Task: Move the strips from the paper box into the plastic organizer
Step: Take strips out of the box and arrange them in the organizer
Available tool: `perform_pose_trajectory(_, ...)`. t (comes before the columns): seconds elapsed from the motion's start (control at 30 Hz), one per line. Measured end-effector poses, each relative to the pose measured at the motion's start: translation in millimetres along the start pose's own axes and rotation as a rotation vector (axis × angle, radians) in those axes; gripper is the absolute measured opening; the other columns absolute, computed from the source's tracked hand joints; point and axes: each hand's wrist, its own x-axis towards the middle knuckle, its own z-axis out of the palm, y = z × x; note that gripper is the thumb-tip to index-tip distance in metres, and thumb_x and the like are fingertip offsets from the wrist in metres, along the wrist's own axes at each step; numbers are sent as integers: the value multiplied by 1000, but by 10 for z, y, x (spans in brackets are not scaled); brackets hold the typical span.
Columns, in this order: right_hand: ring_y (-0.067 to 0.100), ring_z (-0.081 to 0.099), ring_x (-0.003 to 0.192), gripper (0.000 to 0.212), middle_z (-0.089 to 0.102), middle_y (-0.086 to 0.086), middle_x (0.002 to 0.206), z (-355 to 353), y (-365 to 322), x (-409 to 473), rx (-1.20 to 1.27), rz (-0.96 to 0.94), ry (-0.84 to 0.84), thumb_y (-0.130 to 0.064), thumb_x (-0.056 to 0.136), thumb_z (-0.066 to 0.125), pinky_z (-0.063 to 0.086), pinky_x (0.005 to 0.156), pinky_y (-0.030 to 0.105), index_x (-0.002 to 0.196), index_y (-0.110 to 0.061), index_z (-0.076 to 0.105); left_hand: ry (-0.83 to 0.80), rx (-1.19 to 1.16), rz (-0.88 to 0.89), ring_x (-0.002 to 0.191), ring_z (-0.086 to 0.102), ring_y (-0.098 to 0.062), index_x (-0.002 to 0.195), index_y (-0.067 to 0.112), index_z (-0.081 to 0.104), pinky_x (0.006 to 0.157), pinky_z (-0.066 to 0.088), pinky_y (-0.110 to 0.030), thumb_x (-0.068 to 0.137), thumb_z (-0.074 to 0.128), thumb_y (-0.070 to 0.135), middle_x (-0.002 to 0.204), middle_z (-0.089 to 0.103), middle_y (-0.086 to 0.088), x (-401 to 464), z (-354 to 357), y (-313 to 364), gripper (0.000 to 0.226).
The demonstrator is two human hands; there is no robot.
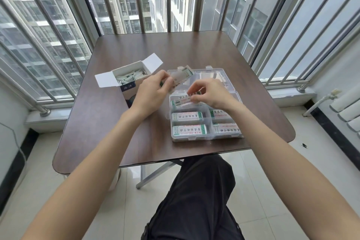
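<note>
Brown tabletop [116, 122] by barred window: paper box [128, 78] open, strips remaining; left hand [150, 93] grip holding a reserve bundle of strips [180, 77]; right hand [210, 93] grip pinching one strip [183, 101] into plastic organizer [204, 138], filling its far-left compartment.

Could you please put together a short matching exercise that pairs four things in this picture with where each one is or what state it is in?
Things:
1. paper box
2. organizer lid
3. left hand
4. right hand

States:
A. pinches a strip over the organizer's far-left compartment
B. folded open flat on the table behind the organizer's tray
C. holds up a bunch of strips between the box and the organizer
D. stands with its flaps open, strips still inside

Pairs: 1-D, 2-B, 3-C, 4-A
</note>
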Motion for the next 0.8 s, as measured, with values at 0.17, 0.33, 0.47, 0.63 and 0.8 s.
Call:
perform_pose_trajectory(0.17, 10, 57, 84, 8, 71, -5, 86, 72, -7, 34, -229, -86, 57, -21, 81, 72, 47, 77, 26, 89, -20, 73, 4, 210, 27, 93, 47, -31, 91, 3, 58, 84, 31, -34, 98, 41, 22, 92, 58, -13, 33, 115, -6, 26)
perform_pose_trajectory(0.33, 9, 42, 86, 7, 70, -8, 88, 77, 52, 37, -286, -63, 111, -28, 83, 70, 41, 74, 31, 88, -24, 71, 20, 191, -13, 94, 47, -30, 90, 2, 58, 82, 30, -32, 97, 43, 19, 93, 59, -14, 21, 141, 30, 24)
perform_pose_trajectory(0.47, 11, 53, 89, 13, 72, -2, 91, 40, 32, -1, -174, -122, 8, -18, 87, 64, 43, 80, 22, 96, -17, 74, -32, 135, -75, 96, 48, -24, 93, 8, 62, 76, 29, -29, 96, 48, 24, 94, 58, -6, 21, 134, 43, 21)
perform_pose_trajectory(0.63, 8, 58, 81, 19, 71, 2, 95, -105, 111, -80, -46, -62, 94, -6, 91, 55, 36, 67, 2, 99, -8, 72, -130, 203, -45, 99, 48, -23, 93, 15, 65, 80, 30, -30, 93, 52, 34, 95, 56, -3, 60, 187, 16, 23)
perform_pose_trajectory(0.8, 4, 50, 74, 12, 64, -3, 92, -190, 169, -107, -86, -21, 170, -20, 88, 61, 37, 69, 8, 93, -21, 72, -225, 386, 59, 107, 40, -22, 98, 23, 70, 93, 34, -32, 90, 54, 44, 107, 53, -2, 121, 279, 13, 27)
